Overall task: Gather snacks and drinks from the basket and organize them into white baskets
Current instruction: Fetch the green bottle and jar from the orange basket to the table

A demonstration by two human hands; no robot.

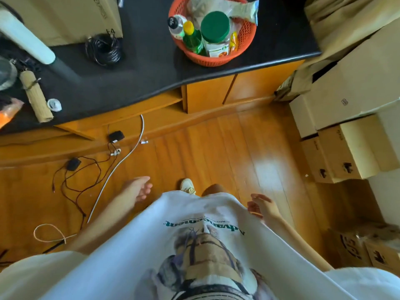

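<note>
An orange basket point(244, 43) stands on the black counter point(151, 68) near its front edge. In it are a jar with a green lid point(215, 27), a green bottle with a yellow cap point(191, 37), a clear bottle with a black cap point(175, 24) and several snack packets point(244, 9). My left hand point(138, 188) hangs low at my side with loosely curled fingers, holding nothing. My right hand point(263, 206) hangs by my white shirt, fingers relaxed and empty. Both hands are far below the basket. No white baskets are in view.
Cardboard boxes point(350, 148) are stacked along the right. Black and white cables point(91, 169) lie on the wooden floor at the left. On the counter are a coiled black cable point(104, 49), a rolled mat point(36, 96) and another box point(71, 16).
</note>
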